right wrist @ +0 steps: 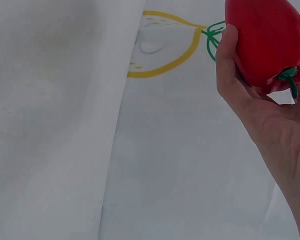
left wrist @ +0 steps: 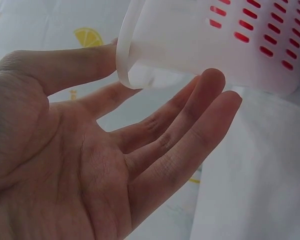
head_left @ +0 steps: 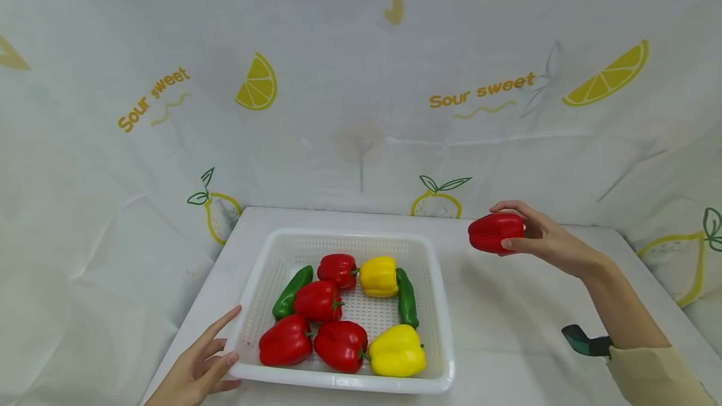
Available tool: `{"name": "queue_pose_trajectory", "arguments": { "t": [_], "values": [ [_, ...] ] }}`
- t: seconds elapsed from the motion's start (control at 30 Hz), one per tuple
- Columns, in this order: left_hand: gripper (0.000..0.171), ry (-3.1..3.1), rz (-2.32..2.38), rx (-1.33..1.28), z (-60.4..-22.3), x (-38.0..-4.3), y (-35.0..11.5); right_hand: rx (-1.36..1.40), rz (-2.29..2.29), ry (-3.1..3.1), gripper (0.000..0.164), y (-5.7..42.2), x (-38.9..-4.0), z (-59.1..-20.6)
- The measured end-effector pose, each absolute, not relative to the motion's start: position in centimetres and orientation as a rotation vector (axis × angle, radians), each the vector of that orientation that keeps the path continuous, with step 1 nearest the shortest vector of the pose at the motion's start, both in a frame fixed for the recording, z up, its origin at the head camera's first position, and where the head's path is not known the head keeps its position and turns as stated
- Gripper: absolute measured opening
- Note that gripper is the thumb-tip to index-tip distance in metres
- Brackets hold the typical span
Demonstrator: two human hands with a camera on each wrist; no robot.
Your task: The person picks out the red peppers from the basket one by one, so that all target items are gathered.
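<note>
Right hand [head_left: 549,244] had the red bell pepper [head_left: 494,233], held up over the far right part of the white desk [head_left: 507,343], well apart from the basket. Fingers pinched it: thumb on the near side, other fingers round the far side. Right wrist view put its green stem [right wrist: 289,78] on the palm side.

Left hand [head_left: 197,369] was at the near left corner of the white plastic basket [head_left: 338,382]. Fingers spread and mostly straight, palm turned toward the left wrist camera. Thumb touched the rim; the other fingers reached out beside and below the basket wall. Couldn't tell whether those fingertips bore any of its weight.

Basket sat on the desk, left of the held pepper. Inside: four more red bell peppers [head_left: 318,301] in the middle and near left, one yellow bell pepper [head_left: 378,277] far side, another yellow bell pepper [head_left: 397,351] in the near right corner. One long green pepper [head_left: 292,293] lay slanted by the left wall, a second long green pepper [head_left: 407,299] by the right wall.

Light sleeve [head_left: 657,373] on the right arm, dark strap [head_left: 586,341] at its cuff. Lemon-print cloth [head_left: 338,61] hung behind the desk.
</note>
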State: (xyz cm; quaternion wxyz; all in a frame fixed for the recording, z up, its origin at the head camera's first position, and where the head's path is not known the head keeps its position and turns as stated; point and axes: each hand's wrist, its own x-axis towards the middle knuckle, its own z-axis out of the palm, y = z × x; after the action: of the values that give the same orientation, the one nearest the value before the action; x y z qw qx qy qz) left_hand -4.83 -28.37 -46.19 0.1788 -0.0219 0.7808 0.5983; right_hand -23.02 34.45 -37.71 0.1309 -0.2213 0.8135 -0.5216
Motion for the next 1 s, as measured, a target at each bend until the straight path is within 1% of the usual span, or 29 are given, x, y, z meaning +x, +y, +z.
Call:
{"name": "queue_pose_trajectory", "arguments": {
  "t": [0.1, 0.3, 0.43, 0.67, 1.0],
  "values": [
    [0.083, 2.201, 1.696, -0.046, -46.2, -4.8, -28.5, -0.591, -1.498, 2.419, 0.064, 34.6, -23.1, -38.0],
    [0.082, 2.195, 1.701, -0.028, -46.2, -4.9, -28.5, -0.546, -1.465, 2.489, 0.062, 35.2, -23.2, -38.5],
    [0.082, 2.197, 1.700, -0.044, -46.2, -4.9, -28.4, -0.513, -1.433, 2.531, 0.063, 35.3, -23.2, -38.7],
    [0.083, 2.206, 1.694, -0.094, -46.3, -4.8, -28.2, -0.547, -1.492, 2.529, 0.068, 35.7, -23.1, -39.0],
    [0.082, 2.205, 1.694, -0.072, -46.2, -4.9, -28.3, -0.652, -1.673, 2.426, 0.057, 35.5, -23.3, -39.0]
  ]
}}
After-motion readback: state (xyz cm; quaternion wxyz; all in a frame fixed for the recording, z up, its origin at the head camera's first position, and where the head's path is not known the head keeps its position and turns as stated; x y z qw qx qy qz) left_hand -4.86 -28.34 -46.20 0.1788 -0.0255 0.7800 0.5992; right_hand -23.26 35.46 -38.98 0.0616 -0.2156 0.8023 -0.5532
